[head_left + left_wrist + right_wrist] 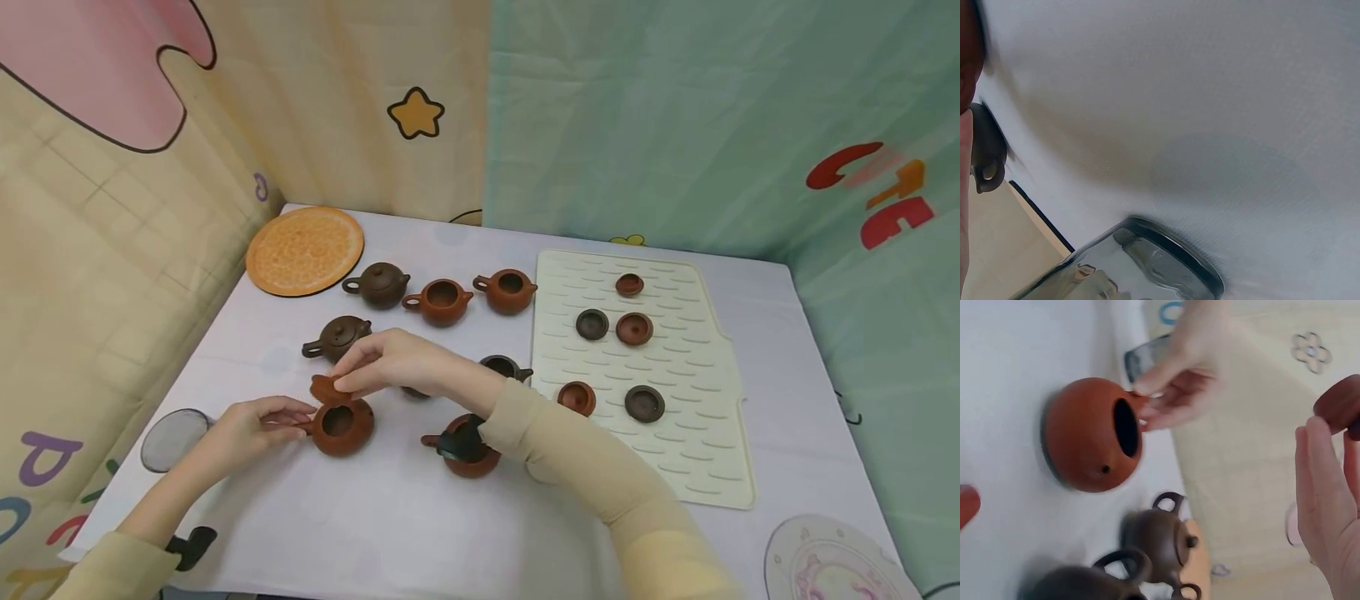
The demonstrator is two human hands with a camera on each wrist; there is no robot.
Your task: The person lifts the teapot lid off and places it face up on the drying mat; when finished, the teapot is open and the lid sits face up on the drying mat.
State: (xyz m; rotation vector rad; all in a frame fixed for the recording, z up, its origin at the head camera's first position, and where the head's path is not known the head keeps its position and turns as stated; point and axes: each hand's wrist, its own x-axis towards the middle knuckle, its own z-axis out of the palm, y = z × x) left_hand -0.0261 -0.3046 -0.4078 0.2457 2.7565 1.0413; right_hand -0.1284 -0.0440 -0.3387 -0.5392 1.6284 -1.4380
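Note:
A reddish-brown clay teapot (348,443) stands on the table without its lid, its round opening dark in the right wrist view. My left hand (251,427) pinches its handle between thumb and fingers. Above it, my right hand (397,360) holds a reddish-brown lid (323,388) in its fingertips. In the right wrist view, a gap separates the lid (1337,405) from the teapot (1079,437). The left wrist view shows little of the left hand. Just beyond the hands sits a dark brown teapot (341,337) with its lid on.
Several loose lids lie on a cream mat (693,450) at right. Other teapots stand about, including a lidless reddish one (472,467) partly covered by the right wrist camera. A drinking glass (174,440) is left, an orange round mat (303,250) far left, a pink-patterned plate (832,558) near right.

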